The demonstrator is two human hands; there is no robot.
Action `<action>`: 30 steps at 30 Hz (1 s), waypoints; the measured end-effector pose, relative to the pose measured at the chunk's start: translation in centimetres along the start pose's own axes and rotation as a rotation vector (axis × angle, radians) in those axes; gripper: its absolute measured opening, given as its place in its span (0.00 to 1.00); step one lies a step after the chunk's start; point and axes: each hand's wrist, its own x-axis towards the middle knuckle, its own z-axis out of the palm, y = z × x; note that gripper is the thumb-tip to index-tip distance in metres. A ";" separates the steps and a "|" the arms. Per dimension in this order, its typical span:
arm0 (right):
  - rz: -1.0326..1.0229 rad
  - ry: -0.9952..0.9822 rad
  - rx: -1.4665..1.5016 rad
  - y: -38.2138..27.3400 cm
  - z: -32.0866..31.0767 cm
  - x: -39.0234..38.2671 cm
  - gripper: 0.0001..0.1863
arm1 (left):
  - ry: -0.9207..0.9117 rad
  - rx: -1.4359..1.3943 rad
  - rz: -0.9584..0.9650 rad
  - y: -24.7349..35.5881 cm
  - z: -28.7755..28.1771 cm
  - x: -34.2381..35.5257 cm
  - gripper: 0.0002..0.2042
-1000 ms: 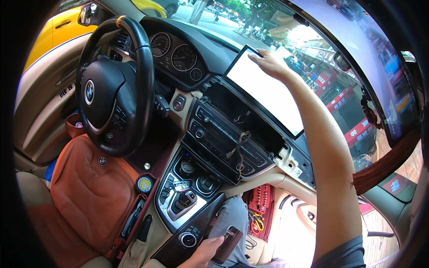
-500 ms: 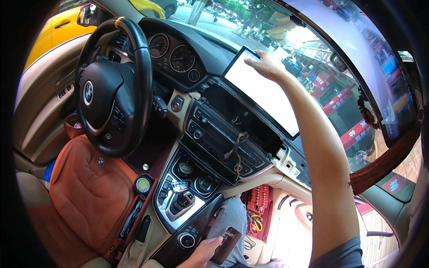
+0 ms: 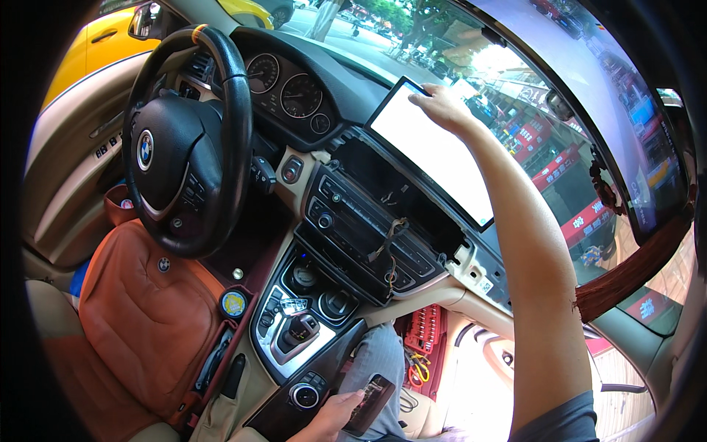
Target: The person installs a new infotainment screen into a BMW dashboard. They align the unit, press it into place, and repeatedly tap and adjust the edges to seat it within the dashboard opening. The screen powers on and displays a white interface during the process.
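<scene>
From my head camera I look down into a car cabin with the dashboard (image 3: pixel 346 96) running across the top. My right hand (image 3: pixel 442 107) is stretched up and closed over the top edge of a large flat display screen (image 3: pixel 434 155), which stands tilted at the dashboard's centre, its face blank white. Under the screen the dashboard is opened up: a dark cavity (image 3: pixel 398 195) with loose wires (image 3: pixel 390 236) dangling over the radio panel (image 3: pixel 353 228). My left hand (image 3: pixel 331 416) sits at the lower edge of the centre console (image 3: pixel 294 346), fingers wrapped round a small dark device (image 3: pixel 370 401).

The black steering wheel (image 3: pixel 184 140) fills the upper left, with the orange driver's seat (image 3: pixel 143 317) below it and the gear selector (image 3: pixel 298 331) in the console. Through the windscreen I see a sunlit street and red shop signs (image 3: pixel 582 221); a yellow car (image 3: pixel 81 51) stands outside the driver's door.

The fisheye rim blacks out every corner. My left wrist is cut off by the bottom edge, so I cannot tell exactly what the dark device is. The red object (image 3: pixel 423 331) in the passenger footwell is too cluttered to identify.
</scene>
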 end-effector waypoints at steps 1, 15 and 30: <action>0.007 -0.011 0.015 0.0 -0.1 0.0 0.32 | 0.001 -0.010 -0.019 0.2 0.1 -0.1 0.18; 0.017 0.184 -0.204 -0.4 2.0 -0.5 0.44 | -0.007 -0.018 -0.028 0.2 -0.2 -0.1 0.18; 0.019 0.161 -0.195 -0.5 1.8 -0.5 0.50 | -0.010 -0.035 0.016 -0.1 -0.3 0.1 0.18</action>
